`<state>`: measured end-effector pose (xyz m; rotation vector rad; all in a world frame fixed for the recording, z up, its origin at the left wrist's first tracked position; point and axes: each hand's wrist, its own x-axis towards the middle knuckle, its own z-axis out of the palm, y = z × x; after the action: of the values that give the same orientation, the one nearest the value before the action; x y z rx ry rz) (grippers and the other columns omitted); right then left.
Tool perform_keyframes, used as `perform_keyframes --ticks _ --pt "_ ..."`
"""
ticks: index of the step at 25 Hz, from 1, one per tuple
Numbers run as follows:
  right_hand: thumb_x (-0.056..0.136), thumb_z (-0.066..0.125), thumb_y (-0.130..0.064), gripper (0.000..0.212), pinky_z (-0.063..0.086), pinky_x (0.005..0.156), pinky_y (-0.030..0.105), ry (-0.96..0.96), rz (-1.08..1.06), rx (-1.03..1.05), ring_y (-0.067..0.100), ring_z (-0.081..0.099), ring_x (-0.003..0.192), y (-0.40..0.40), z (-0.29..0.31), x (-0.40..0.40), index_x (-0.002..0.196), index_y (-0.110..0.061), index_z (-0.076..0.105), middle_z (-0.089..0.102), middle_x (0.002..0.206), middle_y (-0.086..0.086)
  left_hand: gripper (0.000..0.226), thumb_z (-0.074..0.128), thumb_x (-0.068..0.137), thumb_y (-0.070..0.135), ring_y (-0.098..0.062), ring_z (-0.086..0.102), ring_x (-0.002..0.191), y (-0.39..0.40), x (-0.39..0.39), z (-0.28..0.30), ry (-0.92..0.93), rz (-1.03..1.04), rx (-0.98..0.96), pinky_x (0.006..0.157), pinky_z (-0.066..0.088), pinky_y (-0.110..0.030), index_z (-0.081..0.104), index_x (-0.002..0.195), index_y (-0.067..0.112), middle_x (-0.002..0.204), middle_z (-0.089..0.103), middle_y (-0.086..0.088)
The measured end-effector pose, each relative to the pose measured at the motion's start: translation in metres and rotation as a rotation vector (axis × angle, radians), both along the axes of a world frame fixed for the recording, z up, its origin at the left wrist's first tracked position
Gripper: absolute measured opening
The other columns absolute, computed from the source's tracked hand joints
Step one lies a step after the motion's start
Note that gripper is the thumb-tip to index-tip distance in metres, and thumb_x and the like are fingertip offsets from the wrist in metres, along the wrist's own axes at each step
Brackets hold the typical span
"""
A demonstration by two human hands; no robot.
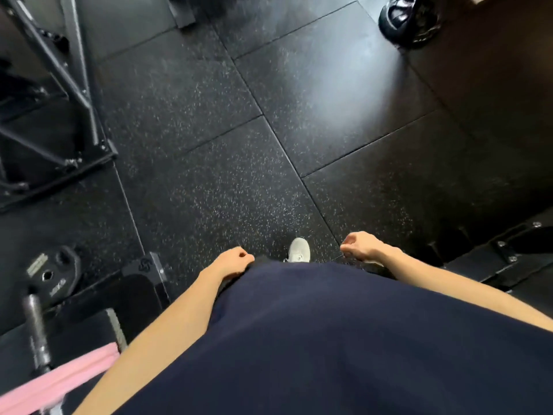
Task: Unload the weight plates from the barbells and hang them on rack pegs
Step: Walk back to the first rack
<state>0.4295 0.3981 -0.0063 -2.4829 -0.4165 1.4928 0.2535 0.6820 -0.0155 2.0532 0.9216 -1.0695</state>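
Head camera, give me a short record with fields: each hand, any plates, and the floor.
left hand: fingers loosely curled, holding nothing
right hand: fingers loosely curled, holding nothing
small plate: black, lower left, by a bar end
second plate: black, upper right, on the floor
floor: black speckled rubber tiles

Black rubber floor tiles (pixel 191 139) flecked with pale specks, laid in staggered seams running diagonally. A soft patch of light (pixel 326 94) falls at one o'clock. A black steel frame base (pixel 59 85) stands at ten o'clock; a pink strip (pixel 68 375) crosses seven o'clock.
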Motion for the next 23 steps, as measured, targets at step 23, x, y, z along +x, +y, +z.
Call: perform_keyframes --ticks 23 --pt "0.087 0.062 -0.026 0.013 0.045 0.090 0.033 -0.032 -1.029 0.036 0.021 0.059 0.100 0.113 0.003 0.467 0.096 -0.019 0.067 0.065 0.105 0.002 0.040 0.054 0.093 0.043 -0.019 0.056 0.100 0.153 0.741 0.014 -0.038 -0.857 -0.042 0.094 0.044 -0.033 0.059 0.123 0.017 0.126 0.061 -0.004"
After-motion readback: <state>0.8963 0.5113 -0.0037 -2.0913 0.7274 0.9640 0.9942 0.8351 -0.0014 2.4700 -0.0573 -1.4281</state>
